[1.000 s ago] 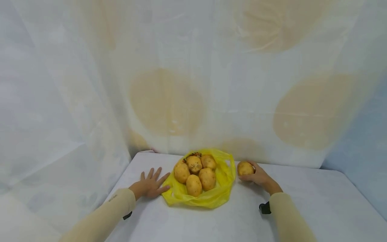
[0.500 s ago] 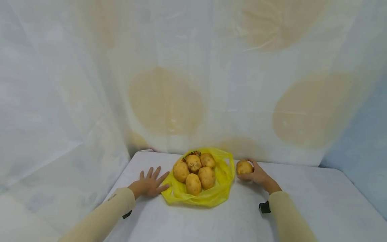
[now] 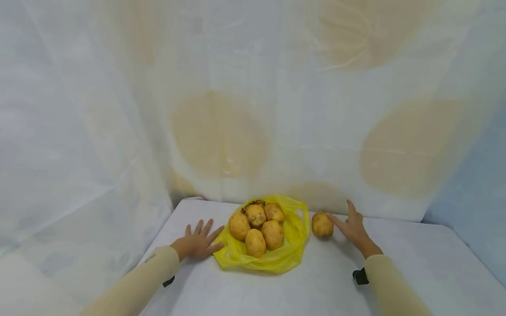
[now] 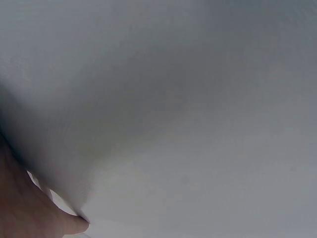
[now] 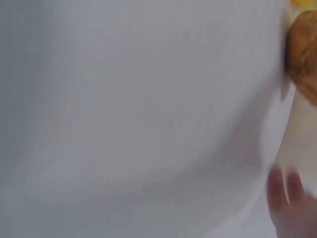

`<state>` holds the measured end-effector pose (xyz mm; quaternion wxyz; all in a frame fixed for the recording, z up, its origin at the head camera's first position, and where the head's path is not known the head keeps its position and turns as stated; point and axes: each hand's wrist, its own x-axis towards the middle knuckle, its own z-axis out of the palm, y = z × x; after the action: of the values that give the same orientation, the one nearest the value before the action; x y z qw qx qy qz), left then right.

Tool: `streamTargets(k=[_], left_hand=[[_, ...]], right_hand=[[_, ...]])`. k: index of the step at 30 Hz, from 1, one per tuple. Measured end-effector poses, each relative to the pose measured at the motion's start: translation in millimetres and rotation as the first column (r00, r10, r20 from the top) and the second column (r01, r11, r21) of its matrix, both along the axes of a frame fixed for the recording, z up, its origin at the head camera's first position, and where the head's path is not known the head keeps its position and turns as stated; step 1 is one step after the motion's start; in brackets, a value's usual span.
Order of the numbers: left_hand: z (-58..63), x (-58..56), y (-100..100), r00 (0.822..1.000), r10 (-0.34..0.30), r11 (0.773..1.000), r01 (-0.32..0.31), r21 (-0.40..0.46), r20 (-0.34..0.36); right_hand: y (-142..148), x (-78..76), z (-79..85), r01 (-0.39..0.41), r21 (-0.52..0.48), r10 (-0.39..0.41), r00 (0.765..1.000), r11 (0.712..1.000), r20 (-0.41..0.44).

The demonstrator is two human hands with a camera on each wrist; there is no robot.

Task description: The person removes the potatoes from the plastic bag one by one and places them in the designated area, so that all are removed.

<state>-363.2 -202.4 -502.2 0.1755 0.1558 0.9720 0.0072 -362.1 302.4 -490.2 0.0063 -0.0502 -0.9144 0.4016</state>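
A single potato [image 3: 322, 224] sits on the white table, to the right of a spread yellow plastic bag [image 3: 291, 248]. Several potatoes [image 3: 255, 243] lie clustered on the bag. My right hand [image 3: 354, 229] is just right of the single potato, fingers spread and holding nothing; the thumb tip comes close to it, and I cannot tell whether they touch. In the right wrist view the potato [image 5: 304, 57] shows at the right edge, above my blurred fingers [image 5: 276, 191]. Flat on the table, my left hand [image 3: 197, 244] has its fingers spread, its thumb at the bag's left edge.
The white-covered table [image 3: 411, 263] extends to both sides and in front of the bag. A hanging sheet with tan spots [image 3: 221, 131] stands right behind the table's far edge. Further sheets close off the left and right sides.
My right hand has let go of the single potato and drawn back to the right, its fingers opening. The potato stays beside the bag. My left hand stays put.
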Motion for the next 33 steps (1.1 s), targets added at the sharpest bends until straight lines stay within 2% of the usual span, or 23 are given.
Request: streamTargets(k=[3,5,8,11,18,20,26,31,33], left_hand=[[-1.1,-2.5,2,1.0,0.001,1.0,-0.001,0.001,0.004],[-2.5,-2.0,1,1.0,-0.001,1.0,0.001,0.002,-0.007],[-2.5,-1.5,0,1.0,-0.011,1.0,0.011,0.002,-0.026],[-3.2,-2.4,-1,0.999,-0.02,1.0,0.02,0.004,-0.033],[-12.4,-7.9,-2,1.0,0.007,1.0,-0.007,0.002,-0.014],[-12.6,-7.0,-1,1.0,-0.001,1.0,0.001,0.007,-0.018],[-5.9,-3.7,1,1.0,-0.016,1.0,0.016,-0.005,-0.005],[-0.4,-1.1,1,0.999,-0.024,1.0,0.024,-0.011,-0.021],[-7.3,-3.6,-2,0.999,-0.032,0.999,0.032,0.009,-0.035]], right_hand=[[16,2.3,3.0,0.022,0.206,0.008,0.99,0.978,-0.142],[24,5.0,7.1,0.026,0.307,0.035,0.981,0.951,-0.189],[35,9.0,12.2,0.031,0.405,0.067,0.972,0.914,-0.225],[42,12.4,14.7,0.039,0.45,0.077,0.969,0.892,-0.235],[46,15.0,17.7,0.042,0.584,0.134,0.958,0.811,-0.255],[46,14.7,18.0,0.044,0.602,0.149,0.952,0.798,-0.267],[42,14.3,23.1,0.052,0.619,0.184,0.932,0.784,-0.311],[37,13.8,27.3,0.033,0.632,0.206,0.931,0.774,-0.301],[35,13.1,27.2,0.025,0.638,0.208,0.935,0.77,-0.288]])
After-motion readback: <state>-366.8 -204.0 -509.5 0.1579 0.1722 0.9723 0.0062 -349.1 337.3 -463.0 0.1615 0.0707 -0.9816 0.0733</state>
